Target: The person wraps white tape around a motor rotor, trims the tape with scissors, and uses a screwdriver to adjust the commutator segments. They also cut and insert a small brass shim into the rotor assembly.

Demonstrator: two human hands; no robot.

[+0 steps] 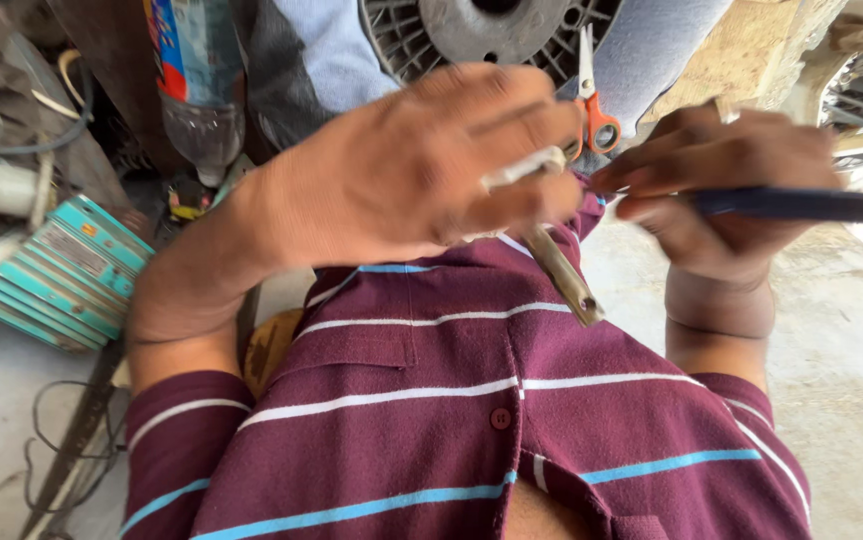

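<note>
While raised before the chest, grips a thin brass-coloured metal strip (563, 275) in the left hand (401, 170), fingers clenched around its upper end, together with a small whitish piece (523, 167) pinched at the fingertips. Slants down and to the right from that fist, over the maroon striped shirt (421, 400), lower end free. Just beside it, closes the right hand (721, 190) on a dark blue pen-like tool (801, 206), held level, tip turned toward the left hand; too blurred to tell whether touching the strip. Behind the fingers, orange-handled scissors (591, 105), blades up, against a grey ribbed wheel (491, 30). Farther left, a clear plastic bottle (196, 90), upside down. Near the left edge of the concrete floor (851, 350), a teal stack of flat boxes (61, 275), with dark cables (51, 450) below it.
</note>
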